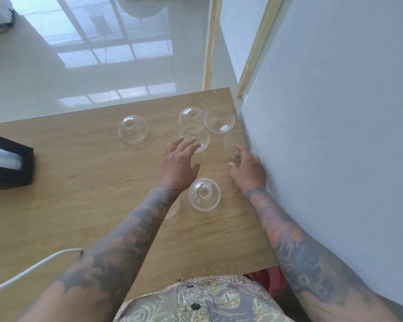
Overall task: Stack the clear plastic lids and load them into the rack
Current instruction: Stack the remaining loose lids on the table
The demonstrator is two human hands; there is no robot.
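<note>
Lid [197, 135] — under left fingers [184, 145]

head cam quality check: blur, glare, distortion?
Head view: motion blur smears the left hand and right hand; strong window glare on the glossy floor; wide-angle bending curves the wooden table edge and the wall; clear lids are low-contrast against the wood.

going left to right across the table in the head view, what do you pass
black rack → white cable → lone lid → left hand → near lid → right hand
</note>
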